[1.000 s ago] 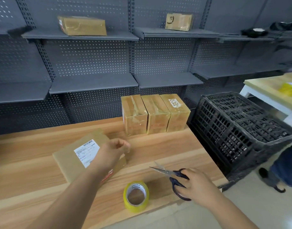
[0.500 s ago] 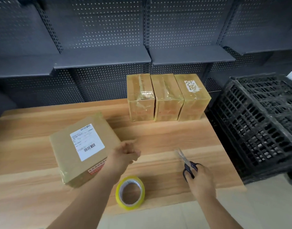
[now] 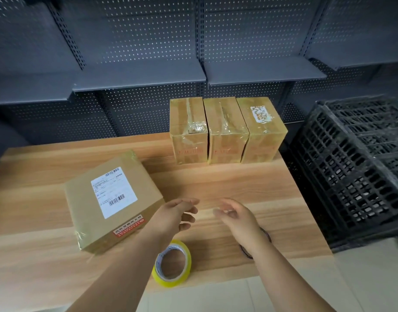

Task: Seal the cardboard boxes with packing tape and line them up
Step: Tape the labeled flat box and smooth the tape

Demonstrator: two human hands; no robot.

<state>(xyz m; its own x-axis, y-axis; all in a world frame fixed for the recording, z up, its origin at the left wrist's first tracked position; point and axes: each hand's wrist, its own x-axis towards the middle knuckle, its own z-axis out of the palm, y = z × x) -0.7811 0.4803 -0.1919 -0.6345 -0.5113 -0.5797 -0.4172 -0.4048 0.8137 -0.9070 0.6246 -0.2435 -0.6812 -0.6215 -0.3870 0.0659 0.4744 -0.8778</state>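
Observation:
A taped cardboard box (image 3: 113,201) with a white shipping label lies at an angle on the wooden table (image 3: 238,185). Three taped boxes (image 3: 225,131) stand side by side in a row at the table's far edge. A yellow tape roll (image 3: 172,266) lies flat near the front edge. My left hand (image 3: 175,216) hovers open just right of the labelled box, touching nothing. My right hand (image 3: 236,218) is open over the table, fingers spread. Black scissors (image 3: 264,235) lie on the table, mostly hidden under my right wrist.
A black plastic crate (image 3: 355,172) sits tilted just beyond the table's right edge. Grey perforated shelving (image 3: 139,77) runs along the wall behind the table. Light floor tiles (image 3: 371,282) show at the front right.
My right hand has let go of the scissors, which now lie on the table. Both hands have moved toward the table's middle, and my left hand has come off the labelled box.

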